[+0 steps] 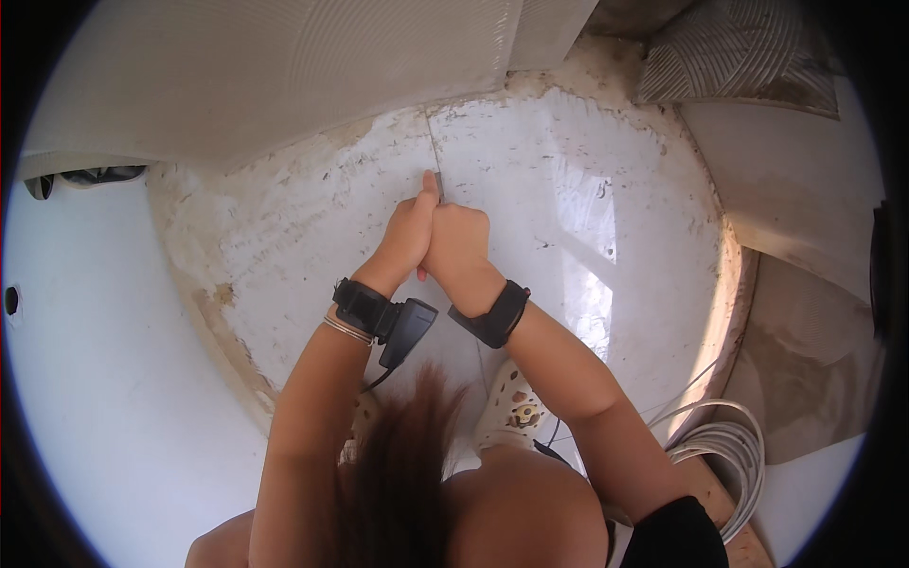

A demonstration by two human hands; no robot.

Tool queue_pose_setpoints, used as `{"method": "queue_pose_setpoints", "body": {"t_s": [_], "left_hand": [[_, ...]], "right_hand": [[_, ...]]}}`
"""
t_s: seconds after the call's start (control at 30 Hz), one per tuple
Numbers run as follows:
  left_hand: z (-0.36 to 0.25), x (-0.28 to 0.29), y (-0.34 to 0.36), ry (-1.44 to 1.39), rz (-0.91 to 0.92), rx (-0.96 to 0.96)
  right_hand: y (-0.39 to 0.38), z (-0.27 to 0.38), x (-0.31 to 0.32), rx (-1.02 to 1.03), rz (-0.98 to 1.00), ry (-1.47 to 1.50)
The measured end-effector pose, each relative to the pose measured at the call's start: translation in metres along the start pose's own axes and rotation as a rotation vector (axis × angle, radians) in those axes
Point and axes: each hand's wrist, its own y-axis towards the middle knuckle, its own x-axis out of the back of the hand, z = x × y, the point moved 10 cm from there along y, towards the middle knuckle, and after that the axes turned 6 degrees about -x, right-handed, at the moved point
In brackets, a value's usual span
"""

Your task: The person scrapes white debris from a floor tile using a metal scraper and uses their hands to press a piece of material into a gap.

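Observation:
My left hand [407, 237] and my right hand [458, 239] are pressed together above a smeared white tiled floor [331, 237]. A thin grey tool [439, 187] juts out past the knuckles, close to the dark seam [433, 133] between two tiles. The right hand is a fist around it. One digit of the left hand lies straight along the tool, while its other fingers are folded against the right fist. Most of the tool is hidden inside the hands, so its kind does not show.
A coil of pale cable [734, 454] lies at the lower right on a wooden surface [748, 525]. Large panels with combed adhesive [739, 57] stand at the back. My pale clog [511, 407] is on the floor below the hands. A white wall [104, 350] rises at left.

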Motion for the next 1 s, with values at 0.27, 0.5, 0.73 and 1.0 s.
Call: {"method": "queue_pose_setpoints", "body": {"t_s": [0.27,0.5,0.73,1.0], "left_hand": [[-0.032,0.028,0.025,0.173,-0.130,-0.111],[-0.030,0.018,0.021,0.067,-0.085,-0.099],[0.017,-0.012,-0.013,0.237,-0.200,-0.143],[-0.049,0.021,0.036,0.212,-0.208,-0.140]], "right_hand": [[0.030,0.014,0.017,0.060,0.002,0.014],[0.032,0.008,0.017,0.052,-0.033,-0.036],[-0.032,-0.025,-0.007,0.021,-0.155,-0.062],[0.043,-0.001,0.036,0.018,-0.111,-0.038]]}}
